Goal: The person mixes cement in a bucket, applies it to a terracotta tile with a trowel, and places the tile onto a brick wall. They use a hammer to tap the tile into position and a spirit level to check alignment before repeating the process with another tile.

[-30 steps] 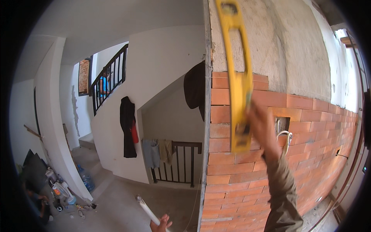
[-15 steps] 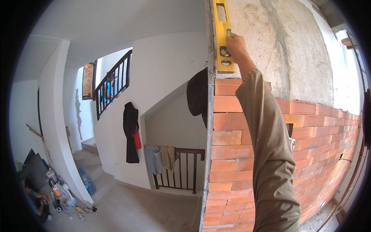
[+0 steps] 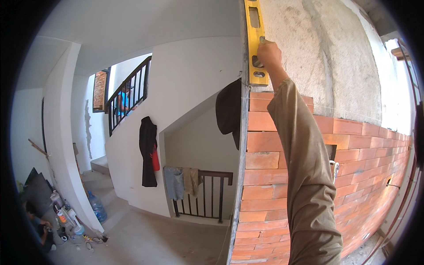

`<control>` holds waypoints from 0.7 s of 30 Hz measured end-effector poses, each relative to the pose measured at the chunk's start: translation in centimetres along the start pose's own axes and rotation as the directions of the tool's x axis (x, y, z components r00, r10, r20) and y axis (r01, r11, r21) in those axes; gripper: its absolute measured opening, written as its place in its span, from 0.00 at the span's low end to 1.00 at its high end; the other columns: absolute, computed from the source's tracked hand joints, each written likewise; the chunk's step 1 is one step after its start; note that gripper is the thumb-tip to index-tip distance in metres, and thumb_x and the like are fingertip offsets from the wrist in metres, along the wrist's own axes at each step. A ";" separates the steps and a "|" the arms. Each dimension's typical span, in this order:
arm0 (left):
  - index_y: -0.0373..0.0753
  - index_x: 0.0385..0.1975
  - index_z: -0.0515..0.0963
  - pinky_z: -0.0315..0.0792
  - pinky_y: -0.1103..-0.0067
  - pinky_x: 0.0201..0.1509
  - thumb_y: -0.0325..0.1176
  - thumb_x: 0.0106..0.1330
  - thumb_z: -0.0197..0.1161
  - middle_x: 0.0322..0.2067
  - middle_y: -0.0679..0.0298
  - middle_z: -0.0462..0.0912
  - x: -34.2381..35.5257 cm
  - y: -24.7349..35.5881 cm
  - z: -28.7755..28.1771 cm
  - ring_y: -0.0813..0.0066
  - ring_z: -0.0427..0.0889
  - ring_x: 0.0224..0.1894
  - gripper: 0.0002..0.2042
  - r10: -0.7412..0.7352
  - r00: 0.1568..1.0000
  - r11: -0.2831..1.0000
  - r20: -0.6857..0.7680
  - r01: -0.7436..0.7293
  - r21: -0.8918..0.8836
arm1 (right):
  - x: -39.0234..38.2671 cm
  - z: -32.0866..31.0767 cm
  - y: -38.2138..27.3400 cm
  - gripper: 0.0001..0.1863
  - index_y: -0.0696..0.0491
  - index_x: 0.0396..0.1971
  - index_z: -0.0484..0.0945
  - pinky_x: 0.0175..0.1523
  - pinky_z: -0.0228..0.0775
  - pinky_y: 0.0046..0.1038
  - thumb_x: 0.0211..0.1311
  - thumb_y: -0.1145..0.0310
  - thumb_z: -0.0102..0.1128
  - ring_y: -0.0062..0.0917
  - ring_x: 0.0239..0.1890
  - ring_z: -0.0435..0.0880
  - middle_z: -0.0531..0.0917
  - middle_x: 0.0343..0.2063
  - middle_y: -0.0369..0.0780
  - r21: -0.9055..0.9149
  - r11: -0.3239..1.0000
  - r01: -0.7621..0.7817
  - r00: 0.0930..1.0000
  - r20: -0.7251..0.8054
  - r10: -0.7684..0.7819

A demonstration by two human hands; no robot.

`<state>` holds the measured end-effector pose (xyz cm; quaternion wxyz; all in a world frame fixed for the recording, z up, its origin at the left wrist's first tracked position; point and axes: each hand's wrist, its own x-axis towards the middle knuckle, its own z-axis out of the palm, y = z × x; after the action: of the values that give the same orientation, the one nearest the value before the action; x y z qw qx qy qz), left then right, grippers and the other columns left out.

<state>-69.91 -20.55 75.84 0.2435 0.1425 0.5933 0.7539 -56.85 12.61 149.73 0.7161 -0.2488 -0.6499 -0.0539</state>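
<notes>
My right hand (image 3: 270, 55) is closed on the right edge of a yellow spirit level (image 3: 254, 36), with fingers over part of a vial window. The level stands upright against rough bare plaster (image 3: 296, 53), close to the wall's left corner. Its upper end runs out of the picture. Just below its lower end is the top course of red-orange brick cladding (image 3: 260, 102). A thin string (image 3: 324, 106) crosses the wall near that course. My right arm, in a brown sleeve, covers part of the bricks. My left hand is out of sight.
A dark hat (image 3: 226, 108) and a black garment (image 3: 148, 152) hang left of the corner. Beyond are a railing (image 3: 212, 173) draped with clothes and a staircase with a person (image 3: 125, 98). At lower left, another person (image 3: 42, 229) sits near tools and a water jug (image 3: 97, 206).
The view has shifted slightly, moving the wall corner and level a little right in the picture. My right hand sits a bit lower on the level and covers more of the round vial window.
</notes>
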 end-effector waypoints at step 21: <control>0.31 0.41 0.74 0.79 0.69 0.41 0.30 0.67 0.64 0.32 0.56 0.78 0.5 0.9 0.3 0.64 0.82 0.37 0.10 0.025 0.999 1.000 0.039 -0.026 0.010 | -1.3 0.6 -1.7 0.38 0.60 0.57 0.73 0.60 0.71 0.45 0.54 0.47 0.70 0.49 0.59 0.70 0.70 0.55 0.56 -0.030 0.993 -0.116 0.992 0.042 0.117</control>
<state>-70.34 -20.23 76.79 0.2445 0.1658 0.5906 0.7510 -58.29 11.07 149.05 0.7003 -0.2971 -0.6489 -0.0154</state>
